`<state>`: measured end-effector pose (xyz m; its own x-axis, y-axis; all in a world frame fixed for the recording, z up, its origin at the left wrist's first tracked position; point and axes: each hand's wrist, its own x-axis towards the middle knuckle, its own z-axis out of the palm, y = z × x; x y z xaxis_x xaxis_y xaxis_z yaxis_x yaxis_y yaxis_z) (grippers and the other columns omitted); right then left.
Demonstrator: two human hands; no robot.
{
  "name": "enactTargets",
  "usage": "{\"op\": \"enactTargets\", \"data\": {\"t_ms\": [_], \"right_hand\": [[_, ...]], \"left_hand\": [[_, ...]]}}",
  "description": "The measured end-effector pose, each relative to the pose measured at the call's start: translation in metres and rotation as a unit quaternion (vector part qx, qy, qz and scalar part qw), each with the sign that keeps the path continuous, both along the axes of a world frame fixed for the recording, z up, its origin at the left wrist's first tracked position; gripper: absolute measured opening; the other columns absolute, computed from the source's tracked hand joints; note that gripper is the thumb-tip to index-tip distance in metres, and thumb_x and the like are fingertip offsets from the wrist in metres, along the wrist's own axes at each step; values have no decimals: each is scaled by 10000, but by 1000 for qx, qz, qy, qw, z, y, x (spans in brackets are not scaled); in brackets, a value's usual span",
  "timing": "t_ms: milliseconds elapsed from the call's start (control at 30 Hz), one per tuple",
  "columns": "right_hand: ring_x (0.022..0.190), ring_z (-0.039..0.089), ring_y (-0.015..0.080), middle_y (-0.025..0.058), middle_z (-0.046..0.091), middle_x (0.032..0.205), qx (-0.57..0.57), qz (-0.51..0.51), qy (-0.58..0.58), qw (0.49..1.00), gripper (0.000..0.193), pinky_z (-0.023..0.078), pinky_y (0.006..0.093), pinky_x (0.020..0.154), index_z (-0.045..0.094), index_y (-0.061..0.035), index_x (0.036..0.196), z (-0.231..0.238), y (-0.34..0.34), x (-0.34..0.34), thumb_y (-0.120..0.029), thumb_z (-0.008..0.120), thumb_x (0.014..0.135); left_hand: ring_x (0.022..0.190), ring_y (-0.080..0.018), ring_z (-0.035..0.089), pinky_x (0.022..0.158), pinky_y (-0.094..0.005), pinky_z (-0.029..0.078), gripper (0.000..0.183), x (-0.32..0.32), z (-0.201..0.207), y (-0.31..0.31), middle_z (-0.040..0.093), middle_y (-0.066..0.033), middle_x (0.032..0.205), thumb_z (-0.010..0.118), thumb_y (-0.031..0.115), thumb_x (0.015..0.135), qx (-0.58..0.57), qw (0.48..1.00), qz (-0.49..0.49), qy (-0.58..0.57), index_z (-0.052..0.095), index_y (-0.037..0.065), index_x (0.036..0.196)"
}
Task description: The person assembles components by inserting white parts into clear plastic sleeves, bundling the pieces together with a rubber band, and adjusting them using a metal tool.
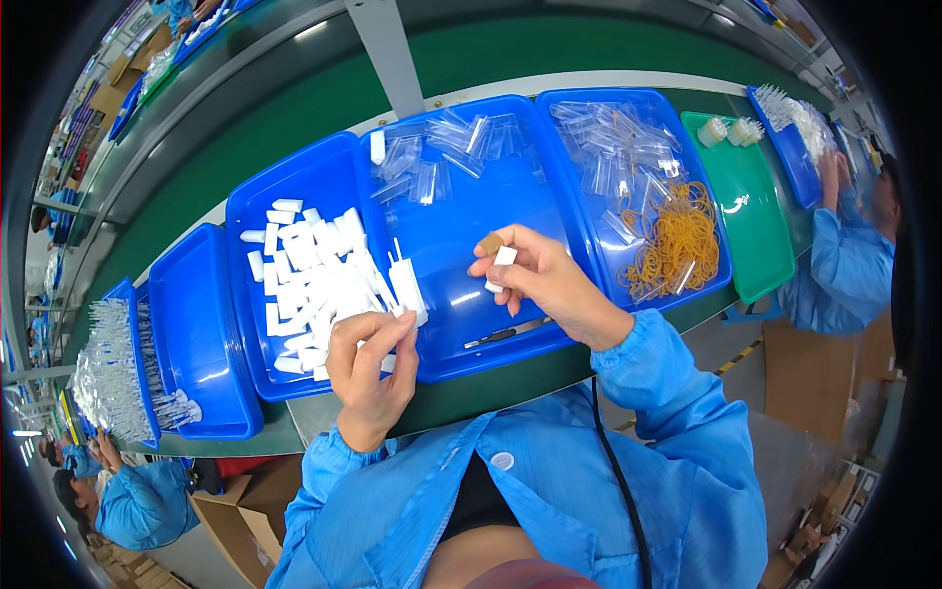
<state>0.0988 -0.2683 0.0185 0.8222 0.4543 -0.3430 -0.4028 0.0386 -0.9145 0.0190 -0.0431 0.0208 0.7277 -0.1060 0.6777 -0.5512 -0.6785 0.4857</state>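
My left hand (371, 368) is closed, thumb and fingertips pinched at the lower end of a white piece with thin prongs (407, 287). That piece stands over the rim between two blue trays. To the right, above the middle blue tray (471, 285), my right hand (545, 280) grips a small white block (503, 259). A small brown piece (490, 242) is also between its fingers. A heap of similar white plastic pieces (299, 260) fills the blue tray left of the middle, close to my left hand. My fingers partly hide what each hand holds.
Clear plastic sleeves (461, 137) lie at the back of the middle tray, a dark pen-like tool (502, 335) near its front. Rubber bands (675, 240) and more sleeves fill the right tray. Beyond is a green tray (756, 250). Co-workers in blue sleeves (834, 265) sit at both sides.
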Motion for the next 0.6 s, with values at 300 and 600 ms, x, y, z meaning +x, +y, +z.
{"op": "enactTargets", "data": {"t_ms": [300,600], "right_hand": [[939,635,152,99,629,1134,102,-89,44,990,323,532,301,886,559,-12,1279,14,-17,-12,-70,541,962],[901,619,145,76,657,1058,52,-78,-76,993,272,504,281,831,622,19,1152,11,-33,-6,-60,499,923]], "left_hand": [[805,-221,599,664,-313,476,424,6,2,-21,619,-78,920,752,-113,665,32,995,-92,37,694,57,1049],[793,-222,614,614,-309,483,362,3,2,-31,644,-67,930,736,-39,663,80,986,-142,31,720,70,1008]]}}
